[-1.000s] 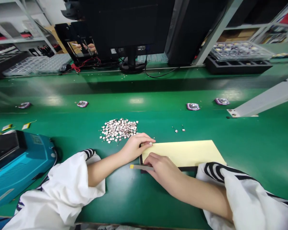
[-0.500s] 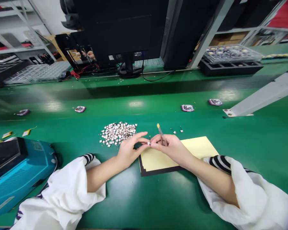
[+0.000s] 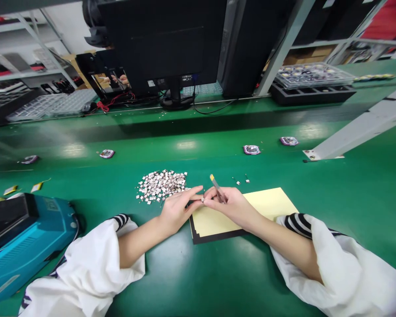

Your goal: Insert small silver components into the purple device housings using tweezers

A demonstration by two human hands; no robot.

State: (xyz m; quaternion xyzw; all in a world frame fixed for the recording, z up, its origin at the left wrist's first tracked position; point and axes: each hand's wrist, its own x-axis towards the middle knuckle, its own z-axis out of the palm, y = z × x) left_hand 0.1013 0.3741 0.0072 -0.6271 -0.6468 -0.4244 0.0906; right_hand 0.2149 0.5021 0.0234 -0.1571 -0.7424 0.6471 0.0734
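My left hand [image 3: 179, 211] pinches a small white square part [image 3: 202, 199] with a short dark lead, its thumb and fingertips closed at the part's edge. My right hand [image 3: 232, 204] meets it there, thumb and forefinger touching the same part. Tucked in the right hand is a pair of tweezers [image 3: 217, 187], grey with a yellow end pointing up and away. Beyond my left hand lies a pile of similar small white parts [image 3: 161, 185]. Under my right hand sits a pale yellow sheet [image 3: 270, 202] with a black border. Fingers partly hide the held part.
Two loose small parts [image 3: 242, 180] lie beyond the sheet. Purple-rimmed round-cornered units [image 3: 251, 149] stand in a spaced row farther back. A blue machine [image 3: 36, 246] is at the left, a white slanted post [image 3: 359, 123] at the right. A monitor [image 3: 168, 44] stands behind.
The held part has turned between the fingertips and shows less of its white face. Both hands keep their pinch; the whole view has shifted slightly.
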